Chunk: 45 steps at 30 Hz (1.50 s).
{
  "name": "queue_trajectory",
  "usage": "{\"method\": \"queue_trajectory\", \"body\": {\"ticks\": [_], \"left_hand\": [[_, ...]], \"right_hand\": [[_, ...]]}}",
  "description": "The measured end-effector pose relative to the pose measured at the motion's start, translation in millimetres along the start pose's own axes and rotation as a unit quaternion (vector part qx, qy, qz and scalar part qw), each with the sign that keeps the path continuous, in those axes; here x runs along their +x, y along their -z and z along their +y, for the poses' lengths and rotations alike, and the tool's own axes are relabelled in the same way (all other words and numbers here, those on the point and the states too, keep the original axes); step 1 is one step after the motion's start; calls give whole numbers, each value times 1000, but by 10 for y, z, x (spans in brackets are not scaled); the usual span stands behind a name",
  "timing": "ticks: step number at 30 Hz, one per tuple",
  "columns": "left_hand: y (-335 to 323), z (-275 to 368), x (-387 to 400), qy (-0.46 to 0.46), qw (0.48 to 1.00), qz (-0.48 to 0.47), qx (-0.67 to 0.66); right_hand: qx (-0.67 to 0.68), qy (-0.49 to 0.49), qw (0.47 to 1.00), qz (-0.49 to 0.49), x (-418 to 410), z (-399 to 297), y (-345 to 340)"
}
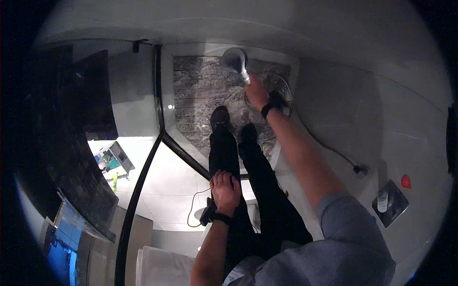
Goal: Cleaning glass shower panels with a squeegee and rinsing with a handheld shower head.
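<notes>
My right hand (257, 93) is closed round the handle of a shower head (234, 59), held over the textured floor of a shower (200, 85). A shower hose (325, 144) loops on the floor beside that hand and runs to a fitting on the wall. A dark thing lies behind my right wrist, too blurred to name. My left hand (225, 189) rests on my thigh, fingers together, with nothing visible in it. Both my shoes stand on the shower floor.
A black-framed glass partition (161, 89) borders the shower at left. Beyond it stand an open container (121, 159) of mixed items and a thin cable (189, 211). At right are a shower control plate (390, 203) and a red tag (405, 181) on the wall.
</notes>
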<state>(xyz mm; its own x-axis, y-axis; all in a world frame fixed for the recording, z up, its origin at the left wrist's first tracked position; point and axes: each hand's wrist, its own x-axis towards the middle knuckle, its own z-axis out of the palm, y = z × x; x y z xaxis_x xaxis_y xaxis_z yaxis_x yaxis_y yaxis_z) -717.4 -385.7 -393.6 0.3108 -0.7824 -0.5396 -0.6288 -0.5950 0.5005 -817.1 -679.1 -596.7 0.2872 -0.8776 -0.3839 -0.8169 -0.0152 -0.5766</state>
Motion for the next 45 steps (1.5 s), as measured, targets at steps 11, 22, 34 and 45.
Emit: {"method": "queue_trajectory", "body": {"ticks": [11,22,34,45], "left_hand": [[-10,-14,-24,-12,1000,3,7],[20,-99,-50,-15,999,-4,34],[-18,-49,-70,-7,999,-12,37],[-34,46,-29,-3,998,-39,43]], "right_hand": [[-175,-84,976,-100,192,950,971],[-31,62,995,-68,259,735,802],[-149,-29,988,-40,160,1420,1415],[1,-105,992,76,-259,2031,1719]]}}
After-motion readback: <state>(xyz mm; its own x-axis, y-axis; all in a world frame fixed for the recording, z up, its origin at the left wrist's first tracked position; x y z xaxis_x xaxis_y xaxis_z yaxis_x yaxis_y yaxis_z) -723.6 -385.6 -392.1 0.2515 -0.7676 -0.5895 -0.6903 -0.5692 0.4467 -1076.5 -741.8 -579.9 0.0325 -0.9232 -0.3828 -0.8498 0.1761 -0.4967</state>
